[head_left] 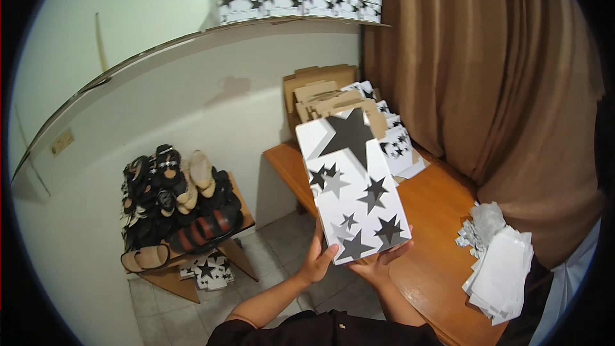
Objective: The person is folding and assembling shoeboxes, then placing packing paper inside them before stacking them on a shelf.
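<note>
Two hands, left hand (pixel 317 257), right hand (pixel 379 263), both grasping one star-printed white box (pixel 354 186), above wooden table (pixel 435 218).

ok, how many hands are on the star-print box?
2. The left hand grips the lower left corner of the star-print box; the right hand supports its bottom edge from beneath, its palm mostly hidden.

We hold a white shoe box (pixel 354 186) printed with black and grey stars, our left hand (pixel 316 257) and right hand (pixel 382 263) gripping its near end above the wooden worktop (pixel 435 218). Flat cartons (pixel 339 99) lie stacked behind; sandals (pixel 176 208) are heaped at left.
</note>
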Tool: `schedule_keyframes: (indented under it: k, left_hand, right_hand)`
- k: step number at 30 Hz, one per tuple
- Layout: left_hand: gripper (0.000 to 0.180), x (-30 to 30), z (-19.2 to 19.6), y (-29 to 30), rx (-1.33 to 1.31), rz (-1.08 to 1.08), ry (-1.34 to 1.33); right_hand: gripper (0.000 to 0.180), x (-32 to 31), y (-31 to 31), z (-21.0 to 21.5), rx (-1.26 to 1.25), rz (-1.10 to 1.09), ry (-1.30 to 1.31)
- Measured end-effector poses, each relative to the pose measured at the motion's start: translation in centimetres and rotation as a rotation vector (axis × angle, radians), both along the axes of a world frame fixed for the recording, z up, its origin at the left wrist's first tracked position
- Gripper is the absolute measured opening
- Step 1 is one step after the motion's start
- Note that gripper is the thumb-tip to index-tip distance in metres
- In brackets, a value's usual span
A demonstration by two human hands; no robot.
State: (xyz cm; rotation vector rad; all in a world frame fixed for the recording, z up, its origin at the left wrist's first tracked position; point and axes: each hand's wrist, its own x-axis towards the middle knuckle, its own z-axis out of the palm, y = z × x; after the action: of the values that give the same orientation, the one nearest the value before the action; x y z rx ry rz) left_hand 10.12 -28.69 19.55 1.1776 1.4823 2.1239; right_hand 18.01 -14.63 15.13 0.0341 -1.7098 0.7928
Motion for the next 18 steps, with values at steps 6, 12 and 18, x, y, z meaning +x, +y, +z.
schedule_keyframes:
  k: [6,12,18]
  left_hand:
    - [0.077,-4.5,6.1,-0.7,0.107,0.15,0.203]
    - [0.079,-14.7,17.5,-5.8,0.233,0.223,0.467]
    - [0.068,-26.7,29.1,-7.8,0.276,0.255,0.804]
  right_hand:
    - [0.137,-8.4,-1.2,7.0,0.277,-0.245,0.189]
    - [0.138,-17.7,-8.1,19.8,0.52,-0.384,0.117]
    - [0.139,-26.9,-7.4,31.4,0.253,-0.111,0.478]
